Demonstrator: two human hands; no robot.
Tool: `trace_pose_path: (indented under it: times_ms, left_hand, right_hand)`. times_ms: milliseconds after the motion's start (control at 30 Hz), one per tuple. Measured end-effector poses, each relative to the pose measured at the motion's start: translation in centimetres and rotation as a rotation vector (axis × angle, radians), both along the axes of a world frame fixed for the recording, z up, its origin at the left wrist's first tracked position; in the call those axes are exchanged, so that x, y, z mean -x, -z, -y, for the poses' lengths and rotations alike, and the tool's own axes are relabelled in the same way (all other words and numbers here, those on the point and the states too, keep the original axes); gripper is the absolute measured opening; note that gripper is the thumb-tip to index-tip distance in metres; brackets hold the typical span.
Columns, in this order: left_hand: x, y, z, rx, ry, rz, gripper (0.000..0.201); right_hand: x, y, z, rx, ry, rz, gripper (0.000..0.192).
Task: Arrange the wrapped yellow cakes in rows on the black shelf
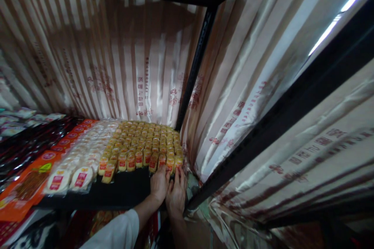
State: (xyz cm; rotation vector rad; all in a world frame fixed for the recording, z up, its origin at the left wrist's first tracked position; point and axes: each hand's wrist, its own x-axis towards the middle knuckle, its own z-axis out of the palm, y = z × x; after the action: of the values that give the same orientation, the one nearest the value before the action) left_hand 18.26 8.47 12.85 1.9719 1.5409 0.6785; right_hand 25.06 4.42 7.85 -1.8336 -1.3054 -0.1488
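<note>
Striped, shiny curtain fabric [117, 58] with red printed characters hangs all around the back and right side of this dark shelf [122, 188], and a black upright post [194, 66] runs down where the two curtain walls meet. Light strip [336, 21] glows up in the top right corner.

On the shelf there's a big block of small yellow packets [143, 142] with red labels, lined up in tidy rows. Both hands are down at the front right corner of that block. Left hand [159, 184] lies flat with fingers stretched forward, fingertips touching the front-row packets, not gripping anything as far as I can see. Right hand [177, 190] sits right beside it, touching it, fingers also extended up against the last packets in the row near the post; loose and flat, nothing clenched. A white sleeve [117, 233] covers the left forearm.

Just left of the yellow block are rows of pale packets [78, 163] with red and yellow labels, then orange packs [27, 184] further left, and dark glossy packs [26, 144] beyond those.
</note>
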Motion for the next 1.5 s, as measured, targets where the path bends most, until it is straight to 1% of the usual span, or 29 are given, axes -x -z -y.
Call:
trace_pose_path:
  times_ms: [167, 267, 367, 467, 500, 567, 667, 733, 767, 800, 867, 933, 1000, 1067, 1133, 1200, 1300, 1400, 1500]
  left_hand:
    - [-0.3, 0.3, -0.1, 0.01, 0.01, -0.019, 0.024]
    - [0.2, 0.3, 0.5, -0.028, 0.061, 0.08, 0.027]
    - [2.0, 0.3, 1.8, -0.1, 0.082, 0.161, 0.029]
    - [5.2, 0.3, 3.1, -0.172, 0.034, 0.19, 0.029]
    - [6.5, 0.3, 3.3, -0.195, 0.003, 0.202, 0.028]
    - [9.4, 0.2, 3.4, -0.246, -0.105, 0.216, 0.027]
    - [13.8, 0.2, 2.7, -0.312, -0.364, 0.199, 0.027]
    - [16.2, 0.4, 2.0, -0.303, -0.536, 0.169, 0.029]
    - [17.2, 0.6, 1.7, -0.282, -0.594, 0.155, 0.03]
    - [17.9, 0.7, 1.3, -0.253, -0.635, 0.142, 0.031]
    - [18.9, 1.0, 0.8, -0.182, -0.659, 0.122, 0.033]
    - [19.3, 1.3, 0.3, -0.104, -0.632, 0.122, 0.035]
    - [19.5, 1.6, 0.1, -0.042, -0.58, 0.144, 0.034]
    - [19.6, 1.9, 0.0, -0.023, -0.54, 0.174, 0.033]
    - [19.6, 2.3, 0.1, -0.03, -0.531, 0.205, 0.035]
    - [19.5, 2.5, 0.3, -0.038, -0.528, 0.257, 0.039]
    - [18.4, 2.3, 0.8, -0.056, -0.482, 0.362, 0.041]
    - [16.2, 1.5, 1.2, -0.074, -0.412, 0.422, 0.036]
    - [13.7, 0.8, 1.0, -0.079, -0.341, 0.406, 0.029]
  right_hand:
    - [-0.1, 0.1, -0.1, -0.013, -0.013, 0.02, 0.046]
    - [-0.2, 0.1, 0.0, -0.033, -0.017, 0.005, 0.045]
    - [-0.2, -0.1, 0.2, -0.067, -0.027, -0.028, 0.045]
    - [-0.2, -0.4, 0.5, -0.109, -0.041, -0.053, 0.045]
    - [-0.2, -0.5, 0.6, -0.123, -0.046, -0.054, 0.044]
    - [0.1, -0.8, 0.8, -0.152, -0.058, -0.047, 0.041]
    - [1.5, -1.2, 1.0, -0.175, -0.117, -0.048, 0.036]
    - [3.6, -1.5, 1.0, -0.166, -0.221, -0.065, 0.033]
    - [5.0, -1.6, 0.8, -0.155, -0.291, -0.079, 0.033]
    - [6.6, -1.8, 0.6, -0.13, -0.376, -0.096, 0.032]
    - [10.1, -2.0, -0.2, -0.054, -0.509, -0.159, 0.035]
    - [13.4, -2.1, -1.1, 0.016, -0.546, -0.219, 0.038]
    - [16.0, -2.1, -2.1, 0.061, -0.561, -0.259, 0.041]
    - [17.6, -2.1, -2.7, 0.082, -0.57, -0.298, 0.043]
    - [18.2, -2.3, -2.9, 0.088, -0.56, -0.331, 0.042]
    - [17.9, -2.6, -2.7, 0.079, -0.538, -0.348, 0.039]
    - [16.4, -3.2, -2.1, 0.036, -0.494, -0.348, 0.037]
    - [14.2, -3.3, -1.6, -0.017, -0.426, -0.309, 0.036]
    - [12.1, -2.7, -1.4, -0.059, -0.337, -0.268, 0.037]
